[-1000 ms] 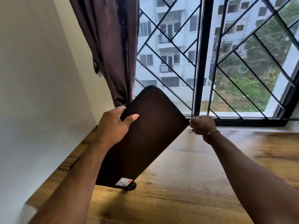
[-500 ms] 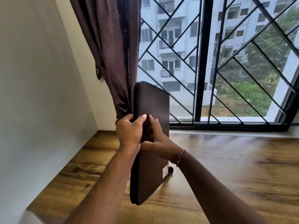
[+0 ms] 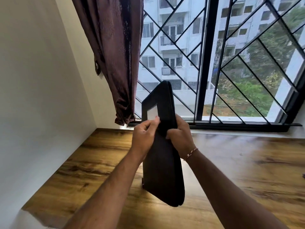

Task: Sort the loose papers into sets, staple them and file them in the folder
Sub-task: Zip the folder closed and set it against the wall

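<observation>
A dark brown zip folder [image 3: 163, 171] stands on edge above the wooden table [image 3: 92, 171], held up in front of me. Its two covers are spread apart at the top, and a pale inner surface [image 3: 152, 113] shows between them. My left hand [image 3: 145, 136] pinches the left cover's edge with curled fingers. My right hand [image 3: 180, 131] grips the right cover near its middle. No loose papers or stapler are in view.
A white wall [image 3: 41, 96] closes the left side. A maroon curtain [image 3: 115, 55] hangs at the back left beside a window with a black metal grille [image 3: 203, 63]. The window sill [image 3: 231, 128] runs along the table's far edge.
The folder went from tilted and shut, with my right hand at its corner, to upright. Both hands came together on it and the covers now part at the top.
</observation>
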